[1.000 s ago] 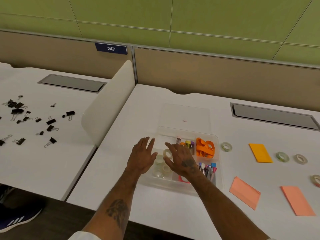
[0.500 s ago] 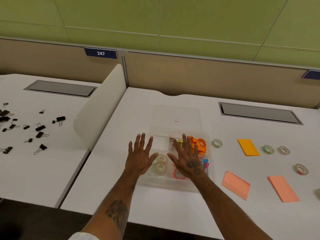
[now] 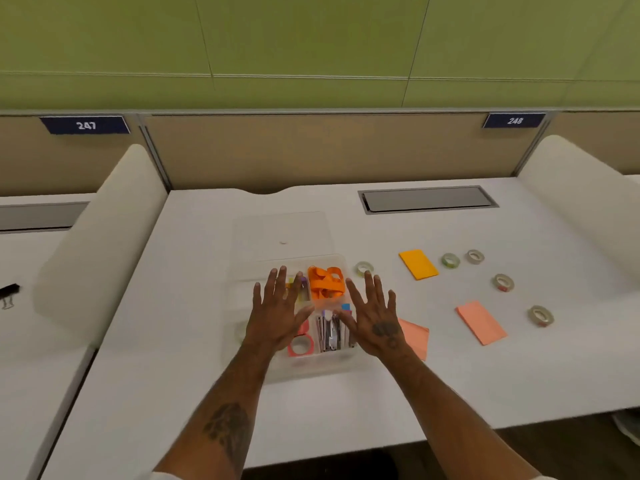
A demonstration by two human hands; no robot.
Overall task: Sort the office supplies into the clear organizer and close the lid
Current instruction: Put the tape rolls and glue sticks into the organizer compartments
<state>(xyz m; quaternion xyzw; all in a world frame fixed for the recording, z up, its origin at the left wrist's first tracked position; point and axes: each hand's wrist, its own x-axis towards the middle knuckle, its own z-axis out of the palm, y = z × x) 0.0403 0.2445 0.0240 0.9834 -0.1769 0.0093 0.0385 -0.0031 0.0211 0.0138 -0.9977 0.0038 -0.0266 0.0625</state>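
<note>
Head camera, looking down: my left hand (image 3: 277,317) and right hand (image 3: 374,318) are both spread flat, fingers straight, over the clear organizer (image 3: 311,369) in the middle of the white desk (image 3: 194,306). I cannot tell whether they touch it. Its lid (image 3: 284,230) lies flat just behind. Tape rolls (image 3: 363,269) and sticky-note pads (image 3: 418,264) lie scattered to my right.

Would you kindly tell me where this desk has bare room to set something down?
Bare: between the clear plastic organizer and the left rounded white divider, and along the white desk's near edge. Crowded: right of the organizer, among round tape rolls and orange paper pads.
</note>
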